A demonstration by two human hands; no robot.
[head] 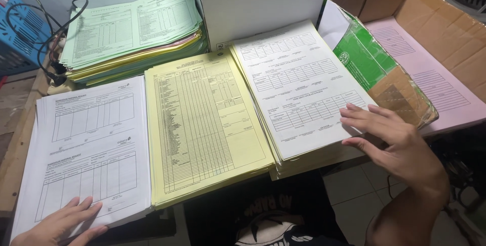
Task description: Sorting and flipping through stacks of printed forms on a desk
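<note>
White paper lies under both my hands. My left hand (61,223) rests flat and open on the bottom corner of the white stack (88,150) at the left end of the bench (15,160), fingers spread, gripping nothing. My right hand (392,137) is open too, its fingertips pressing the right edge of the other white forms stack (298,84), just beside the green-wrapped bundle (374,69) leaning in the cardboard box (445,28). Between the two lies the yellow stack (205,124), touching its neighbours on both sides.

All three piles overhang the front edge of the bench, so a careless push from either hand could, I judge, tip the loose top sheets down onto the tiled floor (354,190). The right pile already looks fanned along its edge, and sideways pressure might skew it further or slide it over the yellow one. Behind, the green and pastel heap (134,33) sits askew near a black cable (48,28); snagging that could drag papers off. Pink sheets (435,89) line the box.
</note>
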